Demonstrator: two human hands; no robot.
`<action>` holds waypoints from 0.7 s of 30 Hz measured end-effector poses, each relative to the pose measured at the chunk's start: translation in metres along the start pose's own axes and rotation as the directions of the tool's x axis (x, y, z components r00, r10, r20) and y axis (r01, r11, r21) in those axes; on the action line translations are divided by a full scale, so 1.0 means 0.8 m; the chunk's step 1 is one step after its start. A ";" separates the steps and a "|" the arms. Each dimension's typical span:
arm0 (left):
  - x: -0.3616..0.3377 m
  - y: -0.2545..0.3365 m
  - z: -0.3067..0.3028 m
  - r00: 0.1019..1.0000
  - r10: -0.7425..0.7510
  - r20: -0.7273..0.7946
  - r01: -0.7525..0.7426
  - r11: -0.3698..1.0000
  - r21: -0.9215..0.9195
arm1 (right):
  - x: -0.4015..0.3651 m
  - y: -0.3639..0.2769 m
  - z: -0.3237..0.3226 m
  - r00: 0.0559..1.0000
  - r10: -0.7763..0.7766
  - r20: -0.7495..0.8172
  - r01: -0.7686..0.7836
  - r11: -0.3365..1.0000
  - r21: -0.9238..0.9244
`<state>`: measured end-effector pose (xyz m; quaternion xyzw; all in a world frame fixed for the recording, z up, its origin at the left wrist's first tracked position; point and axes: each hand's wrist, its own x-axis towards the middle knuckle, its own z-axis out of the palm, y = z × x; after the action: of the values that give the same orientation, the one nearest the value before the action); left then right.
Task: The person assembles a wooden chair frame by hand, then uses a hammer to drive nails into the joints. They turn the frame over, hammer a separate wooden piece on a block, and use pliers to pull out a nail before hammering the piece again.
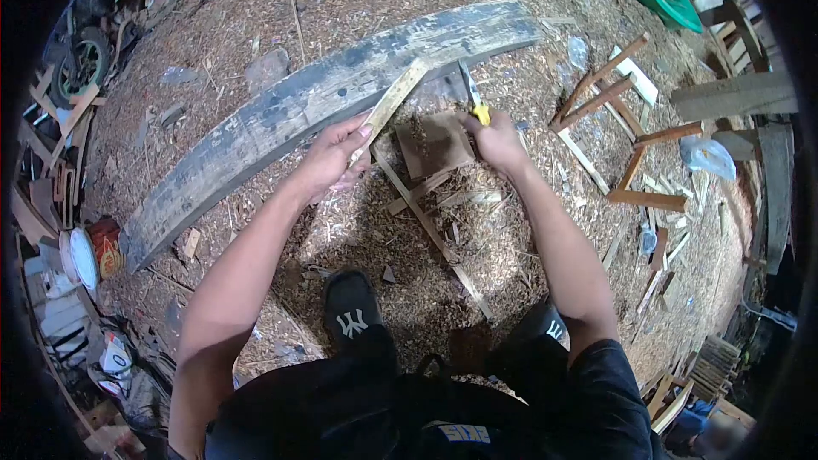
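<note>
Inside left hand (pixel 334 160) sits slat (pixel 394 102) (right hand (pixel 497 141): knife (pixel 471 94)).

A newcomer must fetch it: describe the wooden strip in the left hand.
Find the long, curved dark plank lying on the wood chips. At its near edge, the left hand holds a thin strip slanting up across it. Unlike the reddish slats to the right, it is pale yellow.
</note>
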<state>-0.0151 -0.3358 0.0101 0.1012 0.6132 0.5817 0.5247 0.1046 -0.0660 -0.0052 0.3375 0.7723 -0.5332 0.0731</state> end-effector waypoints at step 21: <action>0.000 -0.006 -0.017 0.990 -0.134 -0.030 0.133 0.990 -0.054 | 0.148 -0.020 -0.058 0.956 -0.259 -0.136 0.116 0.763 -0.636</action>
<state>-0.0231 -0.3456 0.0028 0.0367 0.6119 0.5626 0.5547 0.0163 0.0237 -0.0297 0.2707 0.9377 -0.2138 0.0421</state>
